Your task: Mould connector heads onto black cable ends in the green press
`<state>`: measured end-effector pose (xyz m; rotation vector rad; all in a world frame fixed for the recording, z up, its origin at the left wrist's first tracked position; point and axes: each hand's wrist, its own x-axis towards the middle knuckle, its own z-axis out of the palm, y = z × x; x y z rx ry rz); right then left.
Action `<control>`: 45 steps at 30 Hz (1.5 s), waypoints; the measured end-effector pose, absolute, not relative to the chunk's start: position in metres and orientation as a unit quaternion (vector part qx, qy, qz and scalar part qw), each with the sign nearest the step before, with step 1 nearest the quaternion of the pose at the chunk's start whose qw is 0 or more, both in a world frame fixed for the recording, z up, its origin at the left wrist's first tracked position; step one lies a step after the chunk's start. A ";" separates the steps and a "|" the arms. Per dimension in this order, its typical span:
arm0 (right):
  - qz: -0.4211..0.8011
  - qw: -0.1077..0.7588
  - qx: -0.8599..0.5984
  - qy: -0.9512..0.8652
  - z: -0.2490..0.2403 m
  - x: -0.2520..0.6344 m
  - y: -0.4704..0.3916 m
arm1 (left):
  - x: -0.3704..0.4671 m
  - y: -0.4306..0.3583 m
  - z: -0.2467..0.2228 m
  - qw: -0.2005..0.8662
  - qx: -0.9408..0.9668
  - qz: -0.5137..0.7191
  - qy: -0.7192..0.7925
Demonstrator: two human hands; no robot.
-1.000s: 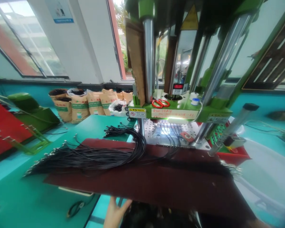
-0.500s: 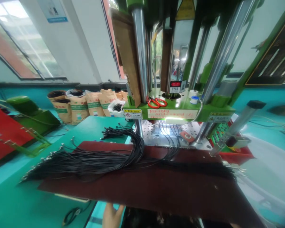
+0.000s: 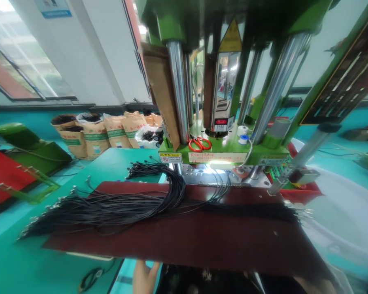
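Note:
My left hand [image 3: 143, 277] is at the front edge of a dark red-brown board [image 3: 184, 241], thumb apart; its other fingertips are hidden by the board. A bit of skin [image 3: 314, 284] shows under the board's right front corner, probably my right hand or forearm; its fingers are hidden. On the board lies a big bundle of thin black cables [image 3: 119, 206], with metal ends fanned out to the left and the other ends curled back. More black cables [image 3: 257, 211] lie to the right. A few cable strands [image 3: 221, 185] run into the gap of a green press [image 3: 179, 158].
Red-handled scissors [image 3: 199, 143] and a white-and-blue spool [image 3: 243, 139] sit on the press's green plate. Shiny columns [image 3: 178, 85] rise behind. A green table [image 3: 24, 261] holds a coiled cable [image 3: 91, 278]. Paper sacks [image 3: 107, 130] stand at the wall. A red tray [image 3: 303, 194] is at right.
The gap between the press's green plate and the perforated plate beneath looks narrower, with less of the lower plate showing. My view has tilted up slightly. My left hand stays at the board's edge.

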<state>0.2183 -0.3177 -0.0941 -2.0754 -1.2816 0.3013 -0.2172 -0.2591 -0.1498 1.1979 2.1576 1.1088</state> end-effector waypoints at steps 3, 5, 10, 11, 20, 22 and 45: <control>0.125 0.345 -0.794 -0.484 -0.102 0.220 -0.313 | -0.215 -0.260 -0.146 0.209 0.435 0.395 0.782; 0.131 0.352 -0.792 -0.481 -0.106 0.221 -0.314 | -0.214 -0.260 -0.143 0.205 0.435 0.396 0.783; 0.142 0.362 -0.796 -0.464 -0.114 0.225 -0.317 | -0.217 -0.259 -0.145 0.212 0.439 0.379 0.787; 0.145 0.362 -0.798 -0.459 -0.116 0.226 -0.318 | -0.220 -0.258 -0.147 0.212 0.440 0.376 0.788; 0.234 0.360 -0.795 -0.428 -0.107 0.222 -0.327 | -0.239 -0.256 -0.166 0.250 0.454 0.317 0.794; 0.264 0.364 -0.790 -0.418 -0.103 0.219 -0.326 | -0.238 -0.257 -0.164 0.252 0.450 0.315 0.797; 0.249 0.336 -0.776 -0.472 -0.106 0.234 -0.330 | -0.142 -0.241 0.007 0.351 0.847 0.086 0.389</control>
